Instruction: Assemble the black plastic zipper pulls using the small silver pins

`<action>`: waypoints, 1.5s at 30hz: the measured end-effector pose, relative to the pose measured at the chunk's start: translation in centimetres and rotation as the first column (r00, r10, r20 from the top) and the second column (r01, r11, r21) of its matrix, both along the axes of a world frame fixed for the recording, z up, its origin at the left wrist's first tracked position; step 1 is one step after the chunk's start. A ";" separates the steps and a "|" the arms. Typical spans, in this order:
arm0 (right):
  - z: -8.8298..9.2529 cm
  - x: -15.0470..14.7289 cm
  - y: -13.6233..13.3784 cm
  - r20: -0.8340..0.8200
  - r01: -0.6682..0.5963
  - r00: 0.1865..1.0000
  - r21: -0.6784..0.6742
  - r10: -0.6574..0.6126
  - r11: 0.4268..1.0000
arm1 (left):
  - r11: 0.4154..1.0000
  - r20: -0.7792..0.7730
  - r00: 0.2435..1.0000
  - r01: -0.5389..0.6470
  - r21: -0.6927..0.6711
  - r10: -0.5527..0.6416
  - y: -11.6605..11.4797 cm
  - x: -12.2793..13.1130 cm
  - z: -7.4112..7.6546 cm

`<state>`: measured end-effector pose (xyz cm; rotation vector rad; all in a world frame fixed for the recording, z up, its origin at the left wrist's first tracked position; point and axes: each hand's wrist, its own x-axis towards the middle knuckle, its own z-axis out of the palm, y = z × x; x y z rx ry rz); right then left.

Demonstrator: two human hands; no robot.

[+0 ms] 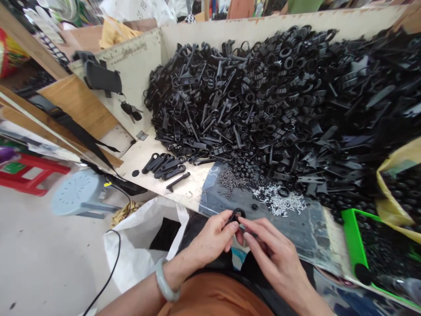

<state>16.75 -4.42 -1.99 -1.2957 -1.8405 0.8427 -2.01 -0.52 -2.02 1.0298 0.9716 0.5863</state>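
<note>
I take the dark mat [304,232] as the landmark. Far to the left of the mat stands a pale blue stool [77,193], and nearer, below its left edge, a white bag [131,254] is open. Just left of the mat lies a group of black levers [166,166], with 1 loose black rod [178,181] beside them. At the mat's near edge, the left hand [213,232] pinches a black ring-ended part [237,212] between thumb and fingers. Behind this part, on the mat, are dark screws [230,181] and 1 small black piece [255,206]. The right hand [274,248] has its index finger at the ring and its thumb slightly apart; I cannot tell whether these 2 pinch something small. Silver pins [279,199] lie loosely on the mat, and a green tray [351,232] stands beyond its right end. If the left pinch weakens under the right finger's pressure, the part could slip down from the mat's edge. A careless forearm could also mix pins and screws, because no wall separates these 2 heaps.
</note>
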 end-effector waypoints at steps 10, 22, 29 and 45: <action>-0.9 0.8 -1.0 0.175 0.014 0.984 0.132 -0.037 0.991 | 0.999 0.038 0.999 -0.038 -0.031 0.039 0.0 0.1 -0.2; -0.8 0.1 -0.7 0.305 0.036 0.947 0.194 -0.096 0.980 | 0.999 0.002 0.999 -0.051 0.010 0.051 -0.3 0.3 -1.3; -0.7 -0.1 -0.7 0.466 -0.025 0.878 0.265 -0.106 0.964 | 0.995 0.009 0.995 -0.099 -0.015 0.099 -0.6 0.8 -1.9; 1.0 -1.3 0.0 0.605 -0.056 0.794 0.161 -0.054 0.985 | 0.988 -0.090 0.986 -0.133 0.082 0.140 -1.6 0.7 -3.3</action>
